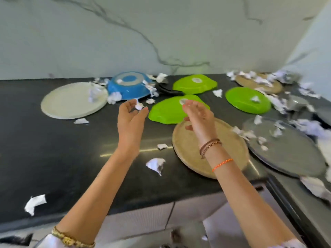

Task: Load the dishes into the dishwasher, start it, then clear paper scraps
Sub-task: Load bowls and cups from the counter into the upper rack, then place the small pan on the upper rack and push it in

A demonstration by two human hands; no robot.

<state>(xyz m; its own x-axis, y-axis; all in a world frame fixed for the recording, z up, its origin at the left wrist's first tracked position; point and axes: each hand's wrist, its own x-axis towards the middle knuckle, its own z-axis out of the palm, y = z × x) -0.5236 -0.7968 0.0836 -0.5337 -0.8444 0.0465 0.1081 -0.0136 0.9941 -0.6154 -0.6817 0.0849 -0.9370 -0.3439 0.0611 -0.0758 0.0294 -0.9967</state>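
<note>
Mostly dark counter (71,158) fills my view, running left to right under a marble wall (161,33), with every dish lying on it and none loaded. From biggest down: a grey tray (290,154) near right, a tan plate (189,149) under my right wrist, a white plate (71,101) far left, 3 green plates turned face down, the nearest (166,111) just beyond my hands, and a blue bowl (130,86) upside down at the far edge. Round things have no long axis; what matters is that their undersides face up.

Paper scraps (155,164) lie all over, some on the dishes. My left hand (130,119) pinches 1 small scrap (138,105) between thumb and fingertips, held above the counter just near of the bowl. My right hand (198,115) hovers over the near green plate, fingers loosely bent; whether they hold anything I cannot tell, because of blur.

My worry: lifting a dish with scraps on it would spill paper to the floor or carry it into the dishwasher. Also, face-down rims give little to grip and could slip.
</note>
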